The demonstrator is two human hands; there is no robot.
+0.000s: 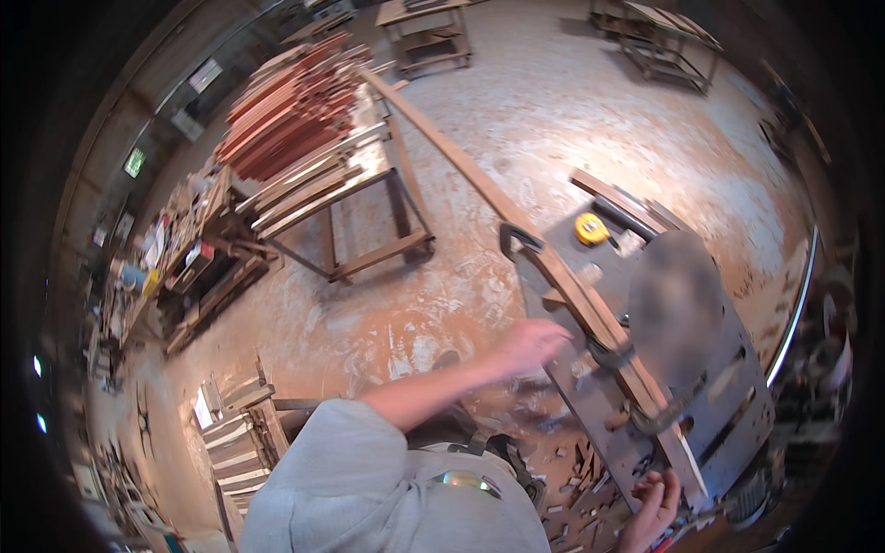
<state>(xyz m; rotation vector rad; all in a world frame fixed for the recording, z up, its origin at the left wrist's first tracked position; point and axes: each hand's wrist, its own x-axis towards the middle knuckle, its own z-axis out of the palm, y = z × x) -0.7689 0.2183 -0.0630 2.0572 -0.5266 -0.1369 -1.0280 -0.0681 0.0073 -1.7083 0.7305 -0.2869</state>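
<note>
A long wooden beam [479, 182] runs from the far rack across a metal worktable [590, 405], made up of strips lying side by side. Dark clamps grip it: one at the table's far edge [520, 241], another midway [610, 354], a third nearer me [666, 417]. My left hand [530, 348] is beside the beam at the table's left edge, blurred, so its fingers cannot be read. Close to the beam's near end, my right hand [653, 507] has loosely bent fingers, apart, with nothing visible in them.
A yellow tape measure [591, 229] lies on the table near a blurred grey shape [678, 304]. Reddish boards [290, 111] are stacked on a rack at far left. Wood offcuts [585, 479] litter the floor below. Slatted wood pieces [238, 452] stand at my left.
</note>
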